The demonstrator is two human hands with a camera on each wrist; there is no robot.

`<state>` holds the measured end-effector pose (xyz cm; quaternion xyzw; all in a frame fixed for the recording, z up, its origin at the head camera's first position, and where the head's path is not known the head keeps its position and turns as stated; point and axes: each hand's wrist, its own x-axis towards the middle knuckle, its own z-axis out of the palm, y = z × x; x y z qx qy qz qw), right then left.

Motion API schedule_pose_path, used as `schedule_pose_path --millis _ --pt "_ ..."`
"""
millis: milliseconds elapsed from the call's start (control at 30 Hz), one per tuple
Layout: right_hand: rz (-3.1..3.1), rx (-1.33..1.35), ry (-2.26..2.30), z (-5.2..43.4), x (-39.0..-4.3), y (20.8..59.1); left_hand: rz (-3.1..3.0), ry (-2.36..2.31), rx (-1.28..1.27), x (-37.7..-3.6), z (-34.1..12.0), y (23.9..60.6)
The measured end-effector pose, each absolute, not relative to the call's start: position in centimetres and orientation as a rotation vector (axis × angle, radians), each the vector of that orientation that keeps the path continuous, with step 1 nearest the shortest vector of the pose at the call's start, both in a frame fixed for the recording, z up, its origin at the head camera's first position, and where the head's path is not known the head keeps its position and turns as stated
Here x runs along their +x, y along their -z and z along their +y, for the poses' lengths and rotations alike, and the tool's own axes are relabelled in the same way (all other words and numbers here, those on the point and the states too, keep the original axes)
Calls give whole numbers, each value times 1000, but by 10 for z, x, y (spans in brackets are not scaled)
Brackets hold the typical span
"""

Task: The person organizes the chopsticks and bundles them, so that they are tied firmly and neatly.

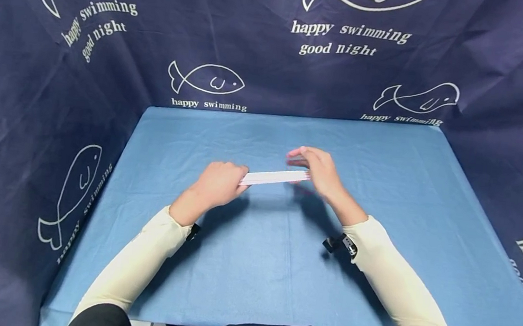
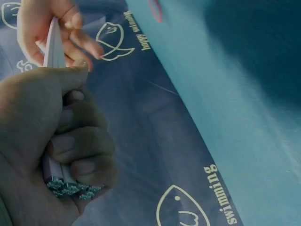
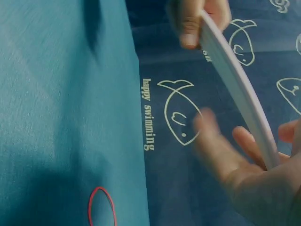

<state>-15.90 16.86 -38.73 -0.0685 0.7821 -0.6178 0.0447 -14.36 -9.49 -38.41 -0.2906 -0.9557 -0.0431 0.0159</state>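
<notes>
A slim bundle of white strips spans the space between both hands above the table. My left hand grips its left end, fingers curled round it. In the left wrist view the bundle's near end pokes out below the fist and shows several dark, speckled tips. At the other end, my right hand has its fingers spread and the thumb apart. The bundle's far end reaches the right palm; whether it touches is hard to tell. A red rubber band lies on the table below the right hand.
A blue cloth covers the table. Dark blue curtains with white fish drawings and lettering stand at the back and both sides. Small black wrist cameras hang below the cuffs.
</notes>
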Motion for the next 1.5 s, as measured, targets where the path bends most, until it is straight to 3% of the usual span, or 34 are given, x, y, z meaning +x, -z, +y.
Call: schedule_pose_path --millis 367,633,867,1500 --pt "2133 -285 2075 170 -153 389 -2980 55 -864 -145 -93 382" --pt "2398 -166 1741 164 -154 388 -3001 17 -846 -144 -92 379" --pt "2176 -79 1908 158 -153 389 -2988 17 -835 -143 -88 379" --pt "2424 -182 1613 168 -152 389 -3028 72 -904 -140 -93 375"
